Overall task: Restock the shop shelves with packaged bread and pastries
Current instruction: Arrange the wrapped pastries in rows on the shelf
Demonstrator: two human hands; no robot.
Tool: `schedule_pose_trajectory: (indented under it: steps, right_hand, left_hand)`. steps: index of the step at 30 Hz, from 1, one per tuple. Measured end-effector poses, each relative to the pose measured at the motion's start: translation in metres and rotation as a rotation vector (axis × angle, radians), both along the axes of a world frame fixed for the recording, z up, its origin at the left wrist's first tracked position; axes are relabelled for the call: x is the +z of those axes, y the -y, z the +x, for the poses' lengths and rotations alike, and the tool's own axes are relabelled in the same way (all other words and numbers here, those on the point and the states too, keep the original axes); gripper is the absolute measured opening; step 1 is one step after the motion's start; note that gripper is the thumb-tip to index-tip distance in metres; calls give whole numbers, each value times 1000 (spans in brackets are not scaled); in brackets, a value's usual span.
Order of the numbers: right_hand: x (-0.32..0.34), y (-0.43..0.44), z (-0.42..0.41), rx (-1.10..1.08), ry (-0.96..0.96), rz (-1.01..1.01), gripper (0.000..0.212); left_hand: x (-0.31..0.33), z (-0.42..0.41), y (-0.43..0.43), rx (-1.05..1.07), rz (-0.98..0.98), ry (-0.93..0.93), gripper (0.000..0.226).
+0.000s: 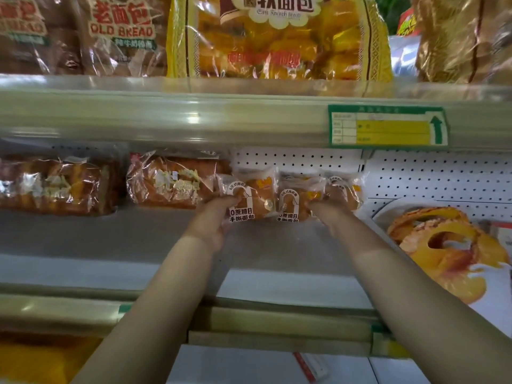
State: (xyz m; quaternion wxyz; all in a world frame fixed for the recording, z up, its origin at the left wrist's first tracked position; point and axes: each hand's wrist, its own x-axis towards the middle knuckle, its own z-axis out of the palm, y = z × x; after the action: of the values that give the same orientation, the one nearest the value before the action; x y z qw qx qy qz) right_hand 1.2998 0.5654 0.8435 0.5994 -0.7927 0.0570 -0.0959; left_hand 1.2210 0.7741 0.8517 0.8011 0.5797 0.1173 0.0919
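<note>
Several small clear packets of hand-torn bread stand in a row deep on the middle shelf [138, 239]. My left hand [213, 220] grips the leftmost small bread packet [249, 198] from its left side. My right hand [329, 212] grips the neighbouring small bread packet [293, 200] from its right side. A third small packet [343, 189] stands just behind my right hand. Both arms reach far in under the upper shelf.
Two larger bread loaves in clear wrap [171, 181] [55, 184] lie left of the packets. A white pastry box with a bread picture [443, 250] sits at the right. The upper shelf holds "Old Bread" bags [119, 31] and a yellow soft bread bag [277, 37]. Its rail carries a green price tag [388, 126].
</note>
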Motion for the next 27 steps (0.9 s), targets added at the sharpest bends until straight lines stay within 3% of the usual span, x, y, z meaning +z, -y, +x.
schedule_pose_trajectory:
  steps: [5,9,12,14,16,20,25,27]
  right_hand:
    - [7,1,-6,64,-24,163,49]
    - [19,8,-24,-196,188,94,30]
    - [26,6,-56,-35,271,121,17]
    - [24,3,-73,158,194,134,23]
    - [19,2,-83,272,151,73,34]
    - [9,8,-85,258,212,60,37]
    - [10,36,-82,245,151,7,44]
    - [18,55,-82,198,156,41,34]
  left_hand:
    - [-2,3,-1,11,-27,26,39]
    - [1,-4,4,-54,-13,49,27]
    - [2,-7,9,-131,46,75,25]
    - [0,-6,12,-187,85,94,32]
    - [-1,-7,16,-205,85,122,24]
    - [0,-16,24,-270,151,193,24]
    - [-1,-22,30,-391,253,264,33]
    - [-2,-21,29,-401,294,283,37]
